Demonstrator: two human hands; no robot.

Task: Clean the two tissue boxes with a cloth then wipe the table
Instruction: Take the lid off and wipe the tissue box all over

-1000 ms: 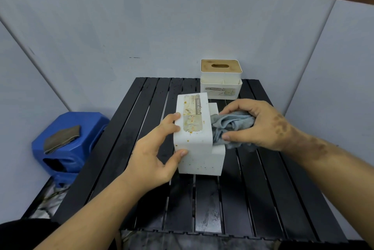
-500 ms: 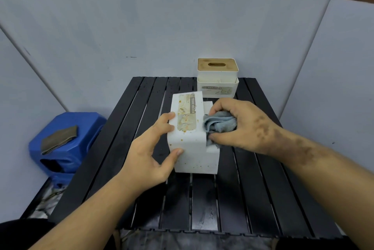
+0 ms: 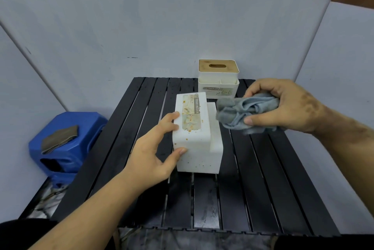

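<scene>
Box (image 3: 197, 134) lies mid-table (image 3: 263, 179), left hand (image 3: 153, 154) gripping its near-left edge. Right hand (image 3: 283, 106) clutches cloth (image 3: 242, 111) at 2 o'clock, clear of it. Second box (image 3: 218, 81) at 12, back edge.

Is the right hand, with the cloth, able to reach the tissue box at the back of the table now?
Probably yes. The right hand grips the grey cloth in the air, and the rear tissue box stands just beyond it with nothing between them. The near tissue box lies to the side.
</scene>
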